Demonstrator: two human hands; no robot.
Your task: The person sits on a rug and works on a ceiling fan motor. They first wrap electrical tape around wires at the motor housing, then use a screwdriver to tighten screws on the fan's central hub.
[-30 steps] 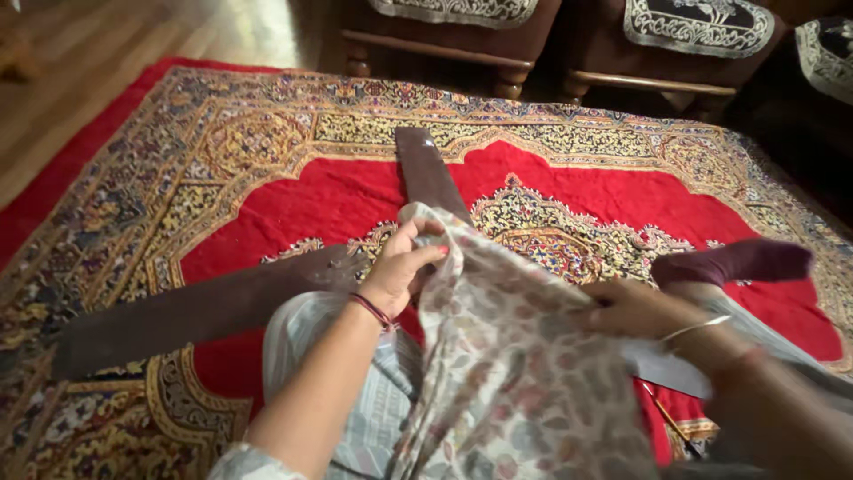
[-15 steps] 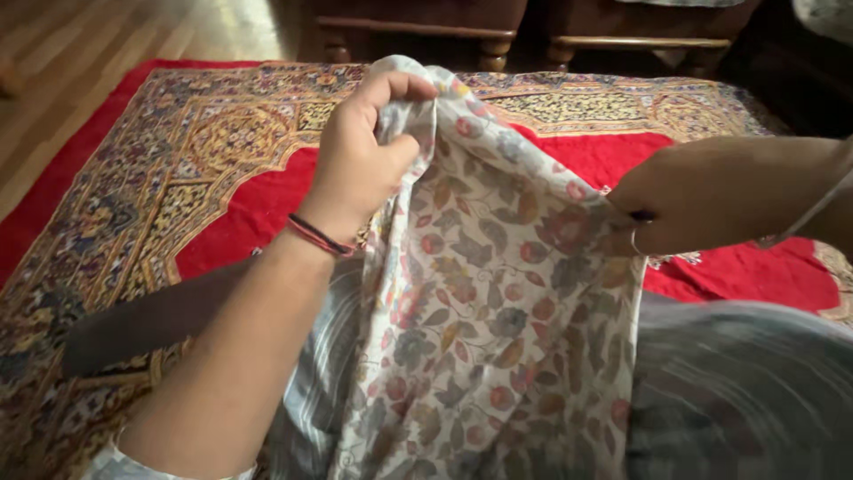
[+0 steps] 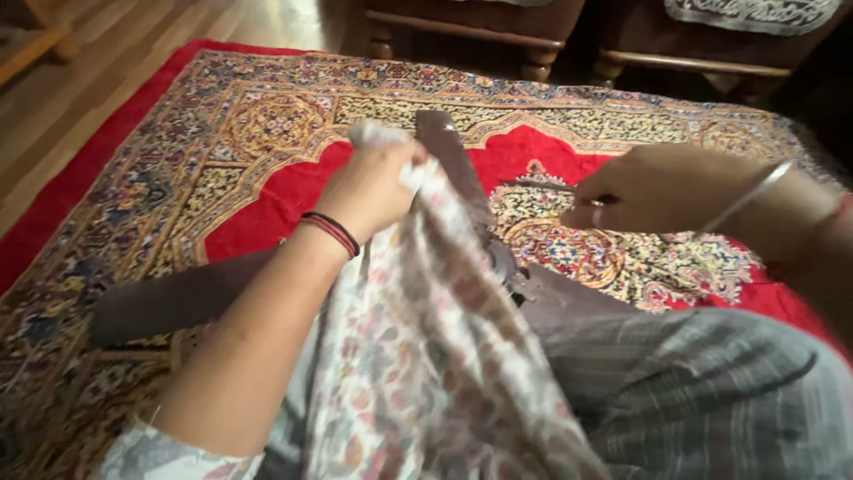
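My left hand [image 3: 373,191] is closed on the top edge of a cream cloth with a leaf and flower print [image 3: 426,356], holding it up so it drapes down toward me. My right hand [image 3: 657,191], with a thin bangle on the wrist, hovers to the right at the same height, fingers pinched together; what it pinches is too blurred to tell. A grey striped fabric [image 3: 711,400] lies under my right forearm. Dark brown blades of a ceiling fan [image 3: 178,298] lie flat on the rug, one blade [image 3: 453,160] pointing away behind the cloth.
A red patterned rug [image 3: 178,151] covers the floor beneath everything. Wooden floorboards [image 3: 107,71] show at the left. Dark wooden chairs [image 3: 471,27] with patterned cushions stand along the far edge of the rug.
The printed cloth has come down from being held high and spread in front of me. My left hand has lowered with it, and my right hand has moved off to the right.
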